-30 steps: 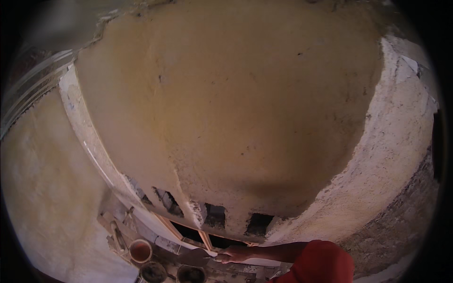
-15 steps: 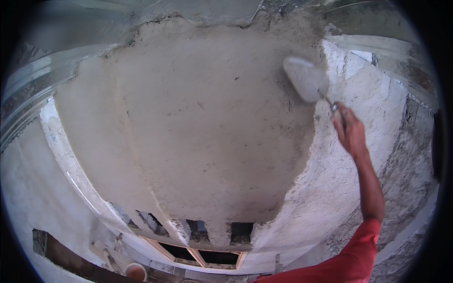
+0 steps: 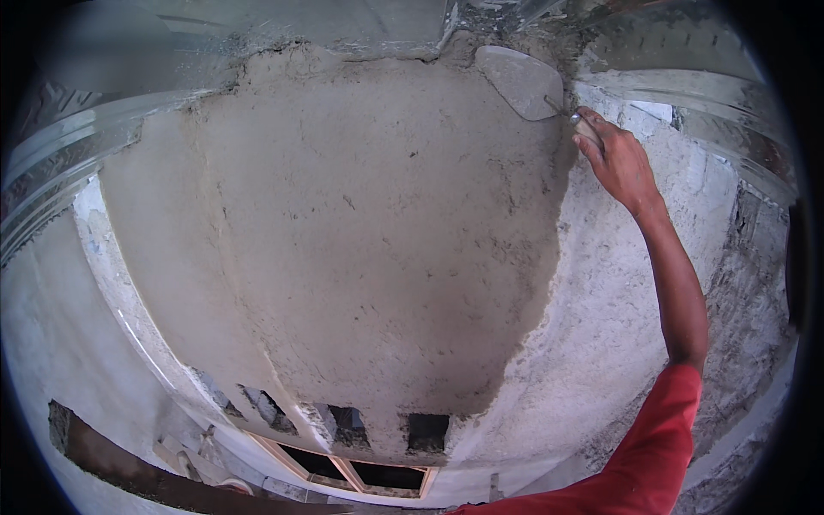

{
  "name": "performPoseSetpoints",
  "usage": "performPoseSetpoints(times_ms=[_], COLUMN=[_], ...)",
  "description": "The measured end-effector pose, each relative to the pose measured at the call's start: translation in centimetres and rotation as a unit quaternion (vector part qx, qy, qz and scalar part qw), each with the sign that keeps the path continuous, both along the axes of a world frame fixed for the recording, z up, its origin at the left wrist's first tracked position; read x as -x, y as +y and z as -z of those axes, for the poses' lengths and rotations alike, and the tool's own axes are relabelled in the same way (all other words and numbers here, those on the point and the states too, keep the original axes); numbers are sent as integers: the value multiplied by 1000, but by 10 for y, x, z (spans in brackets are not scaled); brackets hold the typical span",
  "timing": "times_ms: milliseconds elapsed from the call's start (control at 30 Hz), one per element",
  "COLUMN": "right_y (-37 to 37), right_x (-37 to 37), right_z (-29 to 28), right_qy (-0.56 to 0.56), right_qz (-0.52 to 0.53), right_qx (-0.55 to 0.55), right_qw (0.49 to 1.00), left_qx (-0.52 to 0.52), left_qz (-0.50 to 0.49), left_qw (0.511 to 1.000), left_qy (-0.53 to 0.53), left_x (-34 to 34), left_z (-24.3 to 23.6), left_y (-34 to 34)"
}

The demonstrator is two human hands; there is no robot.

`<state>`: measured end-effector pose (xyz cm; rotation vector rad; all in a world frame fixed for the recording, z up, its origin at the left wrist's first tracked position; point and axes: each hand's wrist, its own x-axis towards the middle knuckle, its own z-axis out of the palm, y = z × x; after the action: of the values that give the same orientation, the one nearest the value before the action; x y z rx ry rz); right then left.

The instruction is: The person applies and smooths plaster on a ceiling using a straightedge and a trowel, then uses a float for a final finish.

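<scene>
Grey wet plaster (image 3: 369,249) coats the wall; my right hand (image 3: 620,159), fingers wrapped round the trowel (image 3: 521,81), works the upper right edge. I judge spreading underway; next, a firm downward drag. Left hand unseen.

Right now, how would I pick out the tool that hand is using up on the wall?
Find the big patch of damp brownish plaster on the wall. At its top right edge, the right hand holds a trowel. It is the only flat, grey, rounded-triangular blade there.

i had just one view, the head camera, tilted up and close to a plastered wall (image 3: 360,257). it faced the wall squarely, fisheye bending the edges, with my right hand (image 3: 620,161) reaching in from the lower right corner.
</scene>
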<state>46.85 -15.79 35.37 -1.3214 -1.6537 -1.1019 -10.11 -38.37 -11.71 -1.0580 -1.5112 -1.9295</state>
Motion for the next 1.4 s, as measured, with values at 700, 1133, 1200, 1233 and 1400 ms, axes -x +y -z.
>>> performPoseSetpoints(times_ms=[700,1133,1200,1233,1400], right_y=[0,-10,-28,-33,-18], right_x=[24,-26,-13,2,83], right_z=[31,113,132,137,137], right_qy=[189,325,403,449,392], right_qz=[12,-20,-58,-89,-199], right_qx=[1,4,20,39,55], right_qw=[982,945,913,888,896], left_qx=[85,136,146,153,186], left_qz=[-103,-206,-235,-250,-338], left_qw=[989,955,941,934,880], left_qy=[66,166,193,205,278], left_x=[25,65,73,77,100], left_z=[-5,16,20,22,41], left_y=[13,3,-1,-1,-9])
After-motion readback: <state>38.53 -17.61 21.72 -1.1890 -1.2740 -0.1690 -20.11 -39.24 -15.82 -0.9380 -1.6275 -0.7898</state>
